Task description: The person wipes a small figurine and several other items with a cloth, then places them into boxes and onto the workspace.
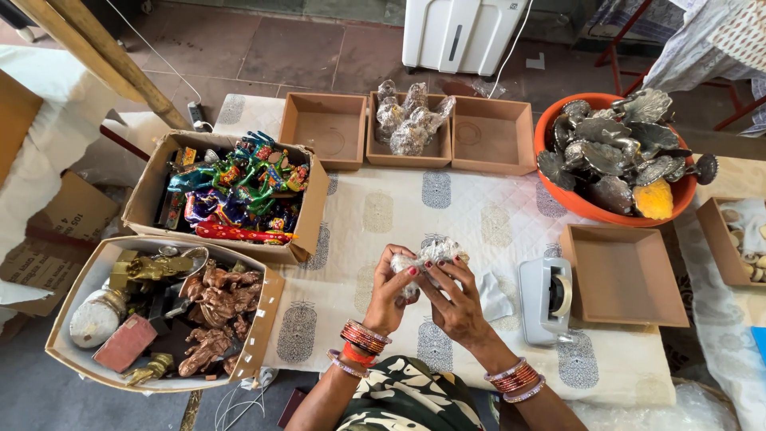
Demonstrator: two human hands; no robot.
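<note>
Bundle [435, 249] small, lumpy, wrapped in clear crinkled bubble wrap; left hand [395, 289] and right hand [455, 299] fingers clasp it.

The left hand [392, 287] has dark red polish on its nails, and its wrist carries a stack of red and orange bangles edged by a beaded silver one. The right hand [455, 307] is painted alike, with red bangles between pale ones. The garment [407, 395] below is olive with cream and black patches.
</note>
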